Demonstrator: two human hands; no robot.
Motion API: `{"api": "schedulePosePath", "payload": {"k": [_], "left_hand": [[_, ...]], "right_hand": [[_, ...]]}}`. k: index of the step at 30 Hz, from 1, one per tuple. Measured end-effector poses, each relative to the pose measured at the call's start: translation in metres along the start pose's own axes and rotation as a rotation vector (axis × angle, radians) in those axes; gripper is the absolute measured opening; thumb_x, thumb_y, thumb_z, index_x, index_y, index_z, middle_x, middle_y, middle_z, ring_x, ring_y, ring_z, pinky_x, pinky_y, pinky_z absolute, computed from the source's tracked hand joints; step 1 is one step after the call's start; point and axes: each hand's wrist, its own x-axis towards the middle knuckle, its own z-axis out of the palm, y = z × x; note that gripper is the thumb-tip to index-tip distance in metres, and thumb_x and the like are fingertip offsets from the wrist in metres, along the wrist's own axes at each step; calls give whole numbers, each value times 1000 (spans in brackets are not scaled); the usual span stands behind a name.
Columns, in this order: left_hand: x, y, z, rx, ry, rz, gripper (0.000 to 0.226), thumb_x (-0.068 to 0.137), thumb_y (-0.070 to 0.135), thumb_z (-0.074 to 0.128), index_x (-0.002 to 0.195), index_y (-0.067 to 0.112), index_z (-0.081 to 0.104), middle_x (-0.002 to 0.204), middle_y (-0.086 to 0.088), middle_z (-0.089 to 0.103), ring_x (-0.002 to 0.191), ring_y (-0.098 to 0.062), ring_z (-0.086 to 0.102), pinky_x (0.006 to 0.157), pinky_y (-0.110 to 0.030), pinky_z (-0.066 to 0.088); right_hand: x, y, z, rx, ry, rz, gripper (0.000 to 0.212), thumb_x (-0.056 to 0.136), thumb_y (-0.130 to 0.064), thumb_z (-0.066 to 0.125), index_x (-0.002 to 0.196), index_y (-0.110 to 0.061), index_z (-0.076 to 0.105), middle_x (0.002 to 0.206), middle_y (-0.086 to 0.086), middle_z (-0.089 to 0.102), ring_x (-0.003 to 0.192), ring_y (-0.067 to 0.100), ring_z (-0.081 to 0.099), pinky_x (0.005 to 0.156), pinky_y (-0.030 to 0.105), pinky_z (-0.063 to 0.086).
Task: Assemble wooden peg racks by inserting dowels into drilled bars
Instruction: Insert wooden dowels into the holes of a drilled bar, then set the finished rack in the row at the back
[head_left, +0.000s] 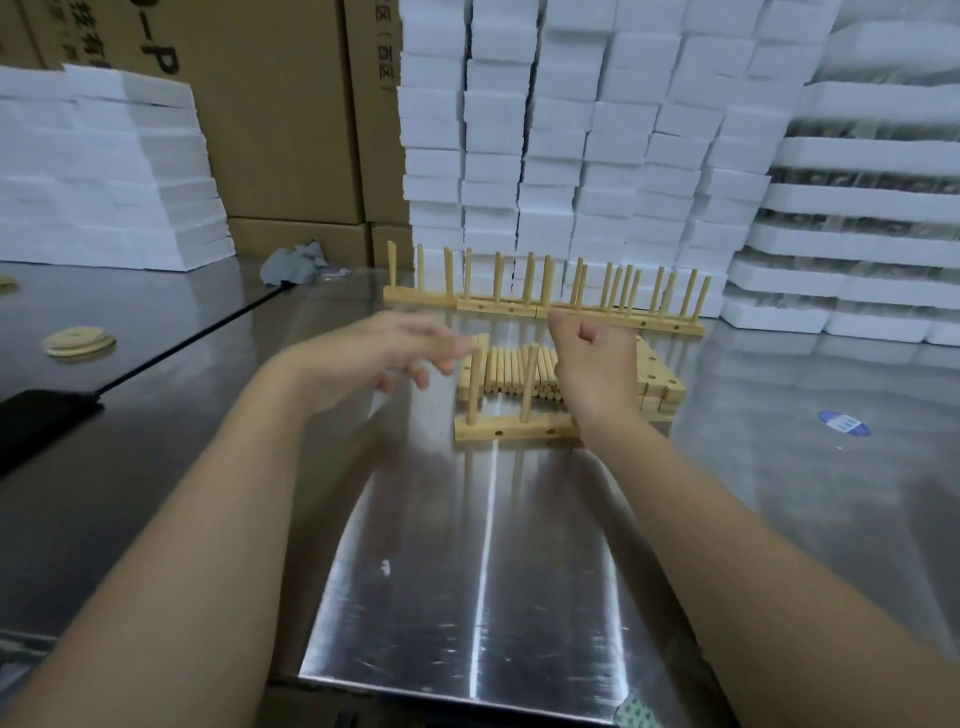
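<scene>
A drilled wooden bar (511, 430) lies on the steel table with two dowels (529, 387) standing upright in it. Behind it rests a pile of loose dowels (511, 371), and to its right a stack of drilled bars (662, 387). My left hand (387, 348) hovers blurred to the left of the pile, fingers spread, nothing visible in it. My right hand (595, 364) is curled into a fist above the bar's right end; whether it holds a dowel is hidden. Finished peg racks (545, 304) stand in a row further back.
White foam blocks (597, 130) are stacked behind the racks, on the left and on the right. Cardboard boxes (280, 104) stand at the back. Round wooden discs (79, 340) lie at the left, near a black cable and a grey rag (293, 265).
</scene>
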Motion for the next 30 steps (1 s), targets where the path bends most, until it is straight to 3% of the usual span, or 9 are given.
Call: {"api": "schedulePosePath", "payload": {"k": [2, 4, 7, 13, 16, 20, 24, 27, 30], "left_hand": [[-3, 4, 5, 104, -146, -53, 54, 69, 81, 77, 109, 45, 76, 100, 22, 73, 91, -6, 65, 80, -34, 47], [1, 14, 17, 205, -220, -113, 61, 66, 77, 84, 114, 41, 74, 106, 22, 72, 102, -14, 69, 92, -42, 56], [8, 23, 36, 300, -198, -134, 55, 73, 60, 92, 117, 33, 72, 121, -1, 71, 113, -26, 68, 105, -46, 55], [15, 13, 47, 358, -91, -164, 37, 80, 40, 93, 108, 22, 78, 112, 2, 74, 103, -17, 68, 92, -32, 52], [15, 13, 44, 343, -50, -109, 23, 80, 37, 94, 93, 23, 82, 99, 11, 77, 89, -9, 69, 84, -32, 55], [11, 10, 30, 254, 29, -7, 16, 87, 33, 89, 100, 26, 84, 83, 20, 74, 70, -3, 59, 73, -35, 51], [4, -5, -8, 98, 171, 27, 16, 88, 40, 86, 104, 38, 83, 91, 7, 76, 78, -7, 61, 76, -29, 44], [15, -23, -43, 82, 318, 6, 13, 90, 39, 85, 103, 40, 84, 93, 6, 78, 85, -8, 66, 82, -29, 43], [42, -48, -70, 88, 422, -55, 8, 92, 34, 84, 99, 37, 84, 87, 11, 78, 90, -9, 67, 80, -28, 44]], "right_hand": [[-2, 0, -1, -7, 5, 8, 52, 107, -35, 59, 60, -17, 43, 49, -5, 34, 44, 12, 31, 101, 35, 50], [-3, 0, -1, -14, 13, -4, 50, 107, -36, 58, 64, -14, 46, 52, -1, 36, 46, 14, 33, 86, 33, 52], [-3, -2, 0, -37, 55, -39, 49, 107, -39, 57, 66, -12, 49, 53, -1, 38, 46, 12, 35, 64, 26, 42], [-5, 6, -4, 3, 1, -38, 47, 105, -42, 59, 67, -17, 50, 51, -11, 41, 48, 8, 41, 77, 19, 42], [-8, 5, -8, 0, -31, -57, 40, 101, -41, 64, 73, -13, 55, 53, -8, 47, 50, 10, 45, 69, 30, 47], [-10, -6, -17, 71, 9, -132, 20, 103, -42, 60, 95, -26, 69, 66, -5, 68, 64, 11, 69, 73, 37, 55], [-8, -21, -19, 244, 190, -233, 14, 97, -50, 54, 102, -40, 62, 101, -8, 71, 99, 12, 68, 88, 30, 52], [-11, -23, -13, 280, 277, -251, 5, 99, -44, 52, 101, -41, 56, 95, -25, 64, 88, -5, 60, 78, 12, 45], [-19, -13, -2, 112, 107, -243, 9, 105, -37, 52, 98, -37, 57, 91, -20, 62, 81, -6, 57, 73, 16, 45]]}}
